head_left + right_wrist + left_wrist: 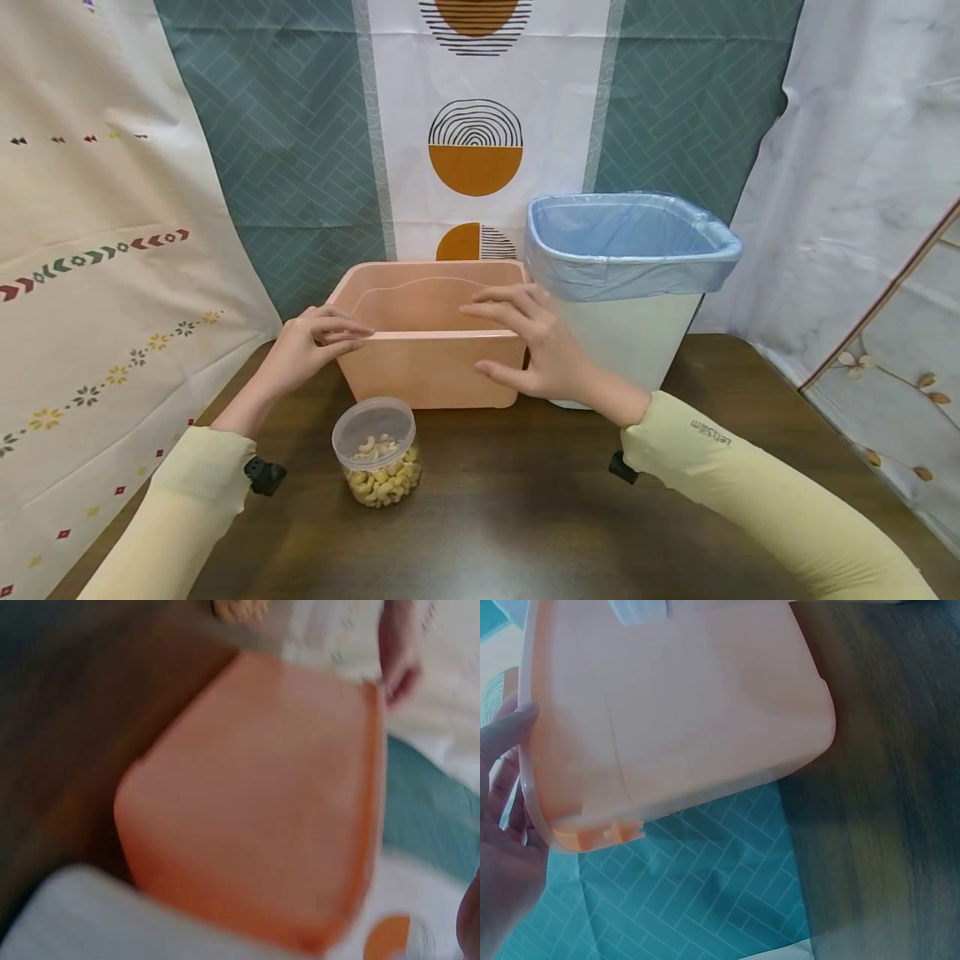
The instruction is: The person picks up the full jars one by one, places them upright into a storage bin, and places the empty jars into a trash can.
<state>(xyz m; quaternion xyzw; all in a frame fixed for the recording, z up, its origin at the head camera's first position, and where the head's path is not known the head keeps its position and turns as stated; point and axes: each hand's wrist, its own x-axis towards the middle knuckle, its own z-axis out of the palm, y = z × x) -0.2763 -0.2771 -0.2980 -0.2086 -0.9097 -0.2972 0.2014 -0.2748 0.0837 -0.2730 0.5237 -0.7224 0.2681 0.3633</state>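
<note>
A peach plastic tub [431,371] stands on the table near the back wall in the head view. My left hand [315,342] pinches its rim at the front left corner; in the left wrist view the thumb lies on the tub's [705,690] outer side and the fingers go behind the rim. At the front right of the tub my right hand [543,346] hovers, fingers spread and thumb apart, holding nothing. The right wrist view is blurred and shows the tub's [262,780] outside, with the left hand [401,671] at its far corner.
A clear lidded jar [377,454] of cashews sits in front of the tub, nearer me. Right of the tub stands a white bin [622,342] lined with a blue bag [630,279]. Patterned cloths hang behind the brown table [517,517] and along both sides.
</note>
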